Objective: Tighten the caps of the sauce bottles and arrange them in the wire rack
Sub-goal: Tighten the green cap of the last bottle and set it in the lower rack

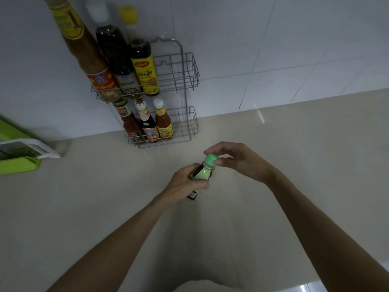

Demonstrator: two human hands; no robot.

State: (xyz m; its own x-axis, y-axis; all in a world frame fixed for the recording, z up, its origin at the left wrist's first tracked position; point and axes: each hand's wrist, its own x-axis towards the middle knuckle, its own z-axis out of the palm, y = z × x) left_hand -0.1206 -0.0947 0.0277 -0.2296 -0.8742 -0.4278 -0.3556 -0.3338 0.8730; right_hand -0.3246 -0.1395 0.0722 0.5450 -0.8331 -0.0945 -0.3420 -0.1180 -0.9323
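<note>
Left hand (185, 182): back facing the camera, fingers curled closed around the body of a small bottle (201, 173), thumb across its front. Left forearm: bare, extended from the lower left corner, rising diagonally toward the centre. Right hand (237, 161): palm turned down and leftward, thumb and fingertips (219, 160) pinching the bottle's green cap (211, 160), remaining fingers arched above it. Right forearm: bare, extended from the lower right corner, wrist slightly bent.
</note>
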